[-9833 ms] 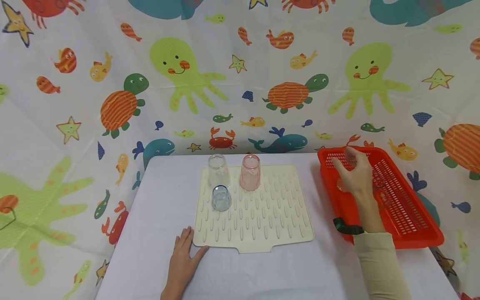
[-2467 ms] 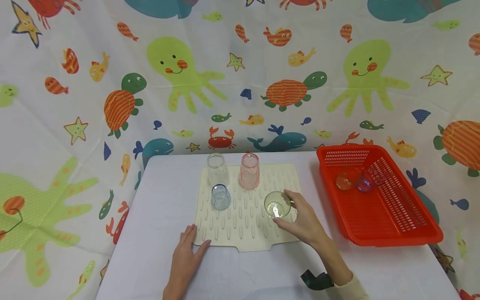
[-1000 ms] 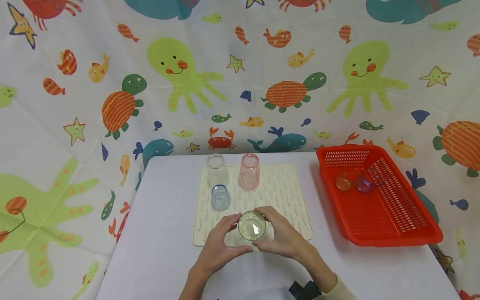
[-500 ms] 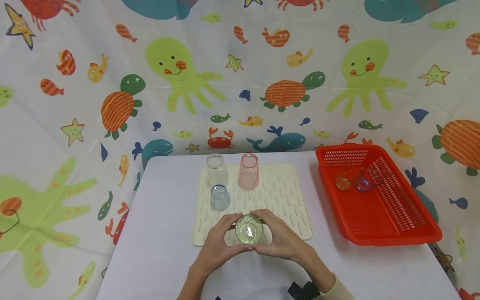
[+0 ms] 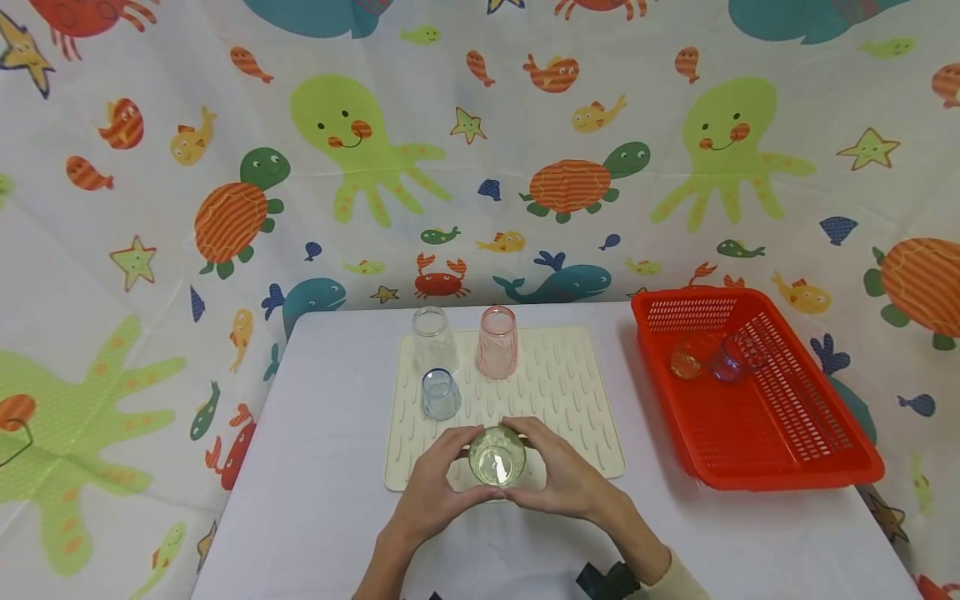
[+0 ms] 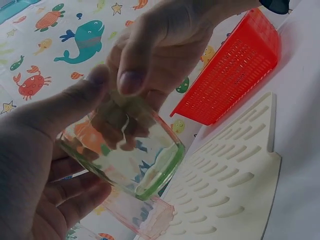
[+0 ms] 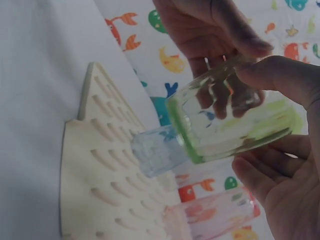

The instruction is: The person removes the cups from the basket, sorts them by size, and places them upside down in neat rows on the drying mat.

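Both hands grip a short green-tinted drinking glass (image 5: 497,457) over the front part of a cream ribbed drying mat (image 5: 547,400). My left hand (image 5: 431,492) curls round its left side, and my right hand (image 5: 562,479) round its right, thumbs nearly meeting at the near side. In both wrist views the glass (image 7: 235,125) is held clear of the mat, its thick green-edged end towards the mat. A clear glass (image 5: 434,342), a pink glass (image 5: 498,343) and a small blue glass (image 5: 441,395) stand on the mat's left half.
To the right stands a red plastic basket (image 5: 757,433) holding an orange-tinted glass (image 5: 686,364) and a purple-tinted glass (image 5: 727,367). A white cloth (image 5: 322,400) covers the table. Behind hangs a curtain (image 5: 480,83) printed with sea animals.
My right hand has come from the basket to the mat with the green glass, then nearer. My left hand has left the mat's corner and gripped the glass too. Little moves in the last half second.
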Demonstrator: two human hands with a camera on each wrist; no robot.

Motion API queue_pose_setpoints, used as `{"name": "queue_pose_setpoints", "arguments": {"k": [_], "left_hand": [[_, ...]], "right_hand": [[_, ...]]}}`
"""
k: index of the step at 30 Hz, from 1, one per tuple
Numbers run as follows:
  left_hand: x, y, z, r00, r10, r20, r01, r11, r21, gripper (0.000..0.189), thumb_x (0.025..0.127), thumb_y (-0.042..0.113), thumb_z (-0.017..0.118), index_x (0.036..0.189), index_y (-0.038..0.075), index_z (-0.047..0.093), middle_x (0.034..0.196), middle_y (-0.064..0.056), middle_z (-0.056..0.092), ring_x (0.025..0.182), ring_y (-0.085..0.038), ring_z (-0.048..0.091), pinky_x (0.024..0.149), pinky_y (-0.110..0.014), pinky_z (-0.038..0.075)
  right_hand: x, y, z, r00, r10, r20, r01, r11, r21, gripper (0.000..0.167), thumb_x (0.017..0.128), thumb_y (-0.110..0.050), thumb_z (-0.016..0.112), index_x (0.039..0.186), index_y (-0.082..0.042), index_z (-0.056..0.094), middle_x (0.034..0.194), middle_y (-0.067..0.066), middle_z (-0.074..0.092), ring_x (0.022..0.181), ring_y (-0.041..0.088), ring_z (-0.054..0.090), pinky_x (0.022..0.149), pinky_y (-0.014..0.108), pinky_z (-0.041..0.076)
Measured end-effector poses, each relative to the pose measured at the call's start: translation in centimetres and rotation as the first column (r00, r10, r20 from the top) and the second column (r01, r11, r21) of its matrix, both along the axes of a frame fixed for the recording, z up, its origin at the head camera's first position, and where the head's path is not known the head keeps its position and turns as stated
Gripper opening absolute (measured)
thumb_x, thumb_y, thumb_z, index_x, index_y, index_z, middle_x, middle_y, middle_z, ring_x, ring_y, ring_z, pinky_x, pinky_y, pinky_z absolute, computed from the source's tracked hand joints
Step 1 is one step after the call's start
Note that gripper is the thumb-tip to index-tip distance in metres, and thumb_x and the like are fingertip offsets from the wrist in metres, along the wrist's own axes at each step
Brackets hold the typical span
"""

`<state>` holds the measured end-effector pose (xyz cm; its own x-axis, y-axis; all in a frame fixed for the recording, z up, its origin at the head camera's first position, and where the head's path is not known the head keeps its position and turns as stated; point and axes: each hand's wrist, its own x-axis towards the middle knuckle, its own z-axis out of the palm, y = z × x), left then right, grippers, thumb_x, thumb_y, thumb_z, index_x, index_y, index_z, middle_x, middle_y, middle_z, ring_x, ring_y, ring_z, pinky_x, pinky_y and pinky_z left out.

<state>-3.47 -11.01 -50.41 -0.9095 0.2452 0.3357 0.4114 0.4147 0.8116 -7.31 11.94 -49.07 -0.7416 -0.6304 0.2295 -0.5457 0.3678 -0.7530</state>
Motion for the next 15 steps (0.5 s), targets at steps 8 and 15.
{"name": "queue_pose_setpoints", "arguments": {"k": [8, 15], "left_hand": [[0.0, -0.1, 0.3, 1.0, 0.001, -0.022, -0.001, 1.0, 0.016, 0.081, 0.072, 0.038, 0.09, 0.141, 0.013, 0.055, 0.133, -0.002, 0.062, 0.119, -0.015, 0.064, 0.095, -0.027, 0.061], [0.1, -0.1, 0.4, 0.999, 0.0, -0.05, 0.002, 0.999, 0.036, 0.08, 0.073, 0.034, 0.09, 0.142, 0.015, 0.054, 0.133, -0.003, 0.062, 0.12, -0.017, 0.063, 0.095, -0.028, 0.062]], "right_hand": [[-0.4, -0.3, -2.3, 0.991, 0.021, 0.132, -0.013, 0.998, -0.058, 0.084, 0.075, -0.025, 0.09, 0.146, -0.019, 0.044, 0.137, 0.0, 0.058, 0.126, 0.017, 0.059, 0.107, 0.039, 0.056], [-0.4, -0.7, -3.6, 0.985, 0.033, 0.171, -0.016, 0.995, -0.098, 0.071, 0.08, -0.024, 0.086, 0.14, -0.019, 0.05, 0.128, -0.001, 0.063, 0.123, 0.018, 0.062, 0.107, 0.039, 0.056]]}}
